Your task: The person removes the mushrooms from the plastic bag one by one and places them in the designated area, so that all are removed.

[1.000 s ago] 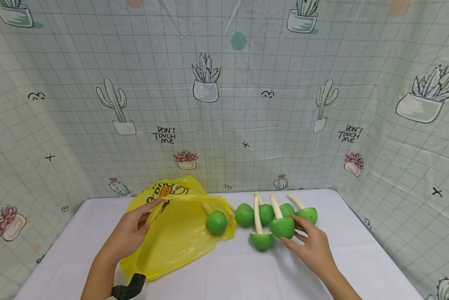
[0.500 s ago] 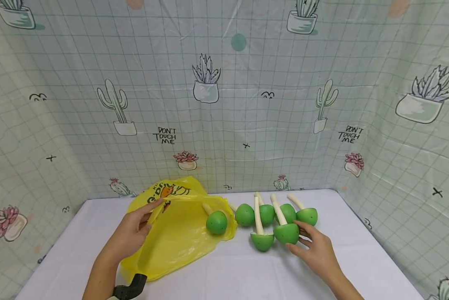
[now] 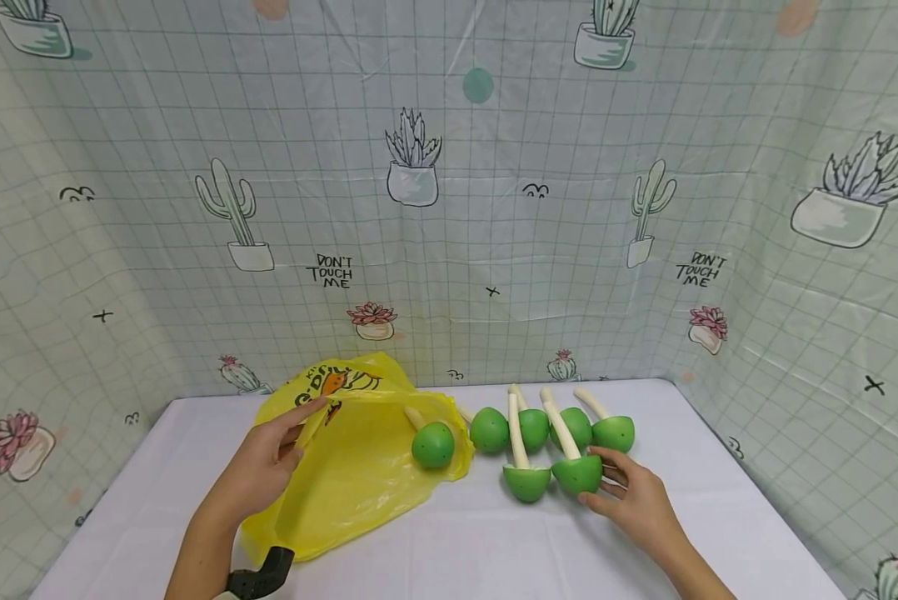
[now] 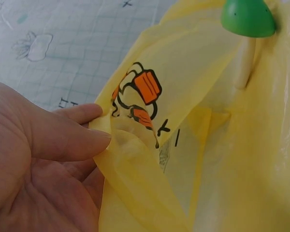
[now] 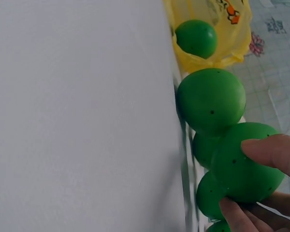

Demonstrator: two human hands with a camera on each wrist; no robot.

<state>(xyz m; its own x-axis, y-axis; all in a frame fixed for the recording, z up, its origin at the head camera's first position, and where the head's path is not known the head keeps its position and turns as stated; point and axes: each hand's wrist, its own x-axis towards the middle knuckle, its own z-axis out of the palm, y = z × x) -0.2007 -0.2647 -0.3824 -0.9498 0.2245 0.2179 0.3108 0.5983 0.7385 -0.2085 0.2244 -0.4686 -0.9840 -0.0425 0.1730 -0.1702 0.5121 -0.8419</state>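
Note:
My left hand (image 3: 257, 458) pinches the rim of a yellow plastic bag (image 3: 344, 492), thumb (image 4: 84, 140) on the near side of the film. The bag lies on its side, mouth facing right, and one green-capped toy mushroom (image 3: 432, 446) rests inside its opening. With thumb and fingertips, my right hand (image 3: 638, 504) holds the cap of another toy mushroom (image 3: 578, 476), its white stem leaning up and left over the row. Immediately left of it lies a similar mushroom (image 3: 527, 483), stem pointing away. In the right wrist view the held cap (image 5: 246, 164) overlaps the caps behind it.
Several more green mushrooms (image 3: 489, 430) lie in a row farther back, between the bag and a rightmost one (image 3: 614, 432). A white cloth (image 3: 434, 550) covers the table. Behind and at the sides hangs a curtain (image 3: 479, 250) printed with cacti.
My right hand has brought the held mushroom toward me and slightly right, lowering it beside the near one. My left hand keeps its grip on the bag almost unmoved.

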